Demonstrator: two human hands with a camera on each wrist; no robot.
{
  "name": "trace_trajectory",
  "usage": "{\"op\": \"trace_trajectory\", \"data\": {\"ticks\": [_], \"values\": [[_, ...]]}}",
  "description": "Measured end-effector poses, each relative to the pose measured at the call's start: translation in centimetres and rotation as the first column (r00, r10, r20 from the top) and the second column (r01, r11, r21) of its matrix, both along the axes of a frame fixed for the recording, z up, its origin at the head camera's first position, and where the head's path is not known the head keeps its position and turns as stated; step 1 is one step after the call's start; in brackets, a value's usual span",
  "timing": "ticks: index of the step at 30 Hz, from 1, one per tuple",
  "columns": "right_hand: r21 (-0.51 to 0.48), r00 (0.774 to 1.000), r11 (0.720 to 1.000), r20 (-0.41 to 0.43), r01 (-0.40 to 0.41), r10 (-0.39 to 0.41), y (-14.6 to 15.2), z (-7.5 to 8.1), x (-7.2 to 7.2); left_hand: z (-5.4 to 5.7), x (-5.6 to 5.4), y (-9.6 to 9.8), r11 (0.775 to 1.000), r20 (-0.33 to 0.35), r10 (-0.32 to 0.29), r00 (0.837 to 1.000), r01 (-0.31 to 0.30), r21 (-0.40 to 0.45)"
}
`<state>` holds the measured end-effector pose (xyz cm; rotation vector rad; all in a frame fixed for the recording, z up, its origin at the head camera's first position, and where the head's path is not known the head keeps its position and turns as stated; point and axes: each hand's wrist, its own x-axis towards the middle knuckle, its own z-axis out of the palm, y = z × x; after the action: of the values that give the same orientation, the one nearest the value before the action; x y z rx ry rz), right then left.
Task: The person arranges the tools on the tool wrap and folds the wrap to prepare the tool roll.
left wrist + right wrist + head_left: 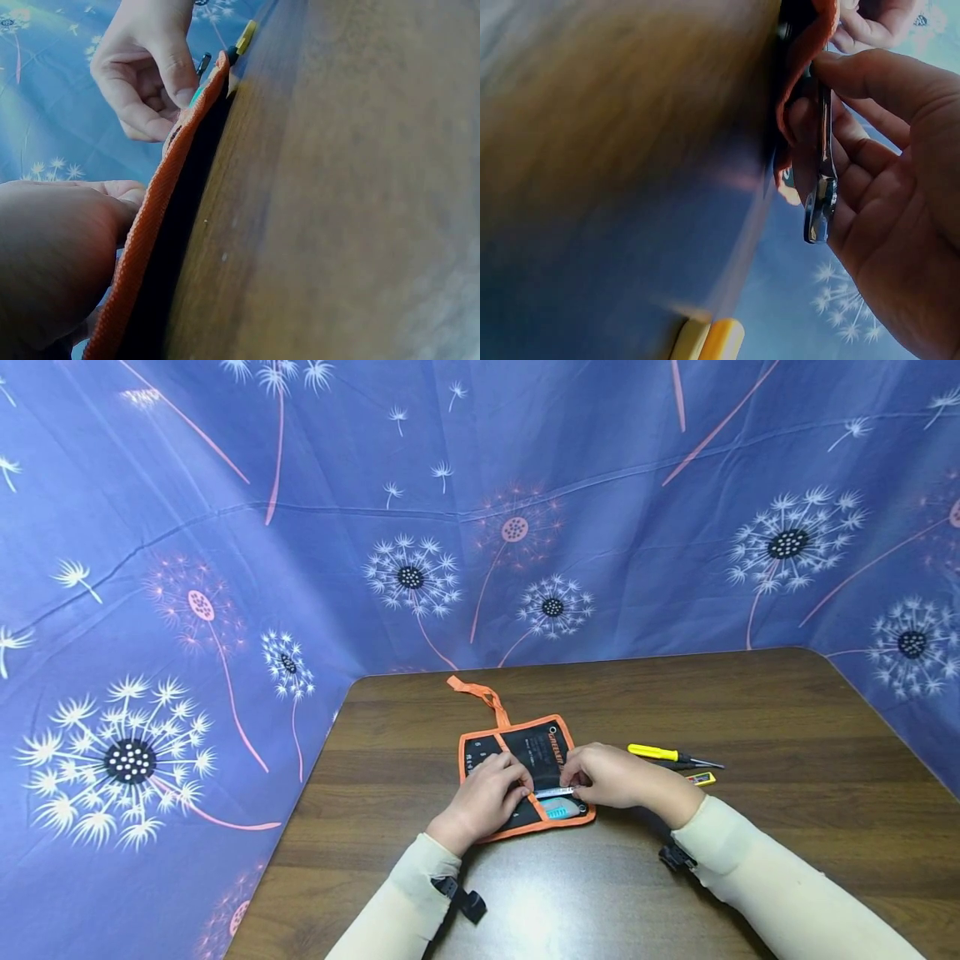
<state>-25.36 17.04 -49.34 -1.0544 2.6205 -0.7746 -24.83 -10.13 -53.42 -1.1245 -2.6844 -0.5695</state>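
A black tool roll [542,752] with orange trim lies spread on the table, its orange tie stretching toward the back. My right hand [607,774] pinches a shiny metal wrench [825,150] between thumb and fingers. In the head view the wrench lies across the right part of the roll, its left end at the orange middle band [545,810]. My left hand [487,795] pinches that band with thumb and forefinger, close to the wrench's end. A light-blue and grey tool [561,808] sits in the roll just below the wrench, its lower part tucked behind the band.
Right of the roll lies a yellow-handled screwdriver [660,752] with a dark shaft. A small yellow item [702,778] is near it, partly hidden by my right arm. Behind the wooden table [390,752] hangs a blue dandelion-print cloth [637,568].
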Motion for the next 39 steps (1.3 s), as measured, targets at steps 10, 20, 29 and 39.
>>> {"op": "trace_trajectory", "data": {"ticks": [10,20,29,39], "values": [[0.039,0.999,0.999,-0.05,-0.019,0.021,-1.9,0.3,-0.1,0.0,0.0,0.0,1.0,0.013,-0.011,1.0,0.011,0.003],[0.045,0.996,0.999,-0.091,-0.006,0.01,-2.4,0.0,-0.2,-0.3,-0.1,0.0,1.0,0.016,-0.012,1.0,0.012,0.011],[0.025,0.997,1.0,-0.072,-0.007,0.009,-1.9,0.1,-0.1,-0.4,-0.2,0.1,0.999,0.006,-0.025,1.0,0.025,0.039],[-0.001,0.995,0.999,-0.091,0.05,-0.05,0.0,0.4,0.1,-0.4,-0.2,0.1,0.999,0.016,-0.022,1.0,0.022,0.031]]}}
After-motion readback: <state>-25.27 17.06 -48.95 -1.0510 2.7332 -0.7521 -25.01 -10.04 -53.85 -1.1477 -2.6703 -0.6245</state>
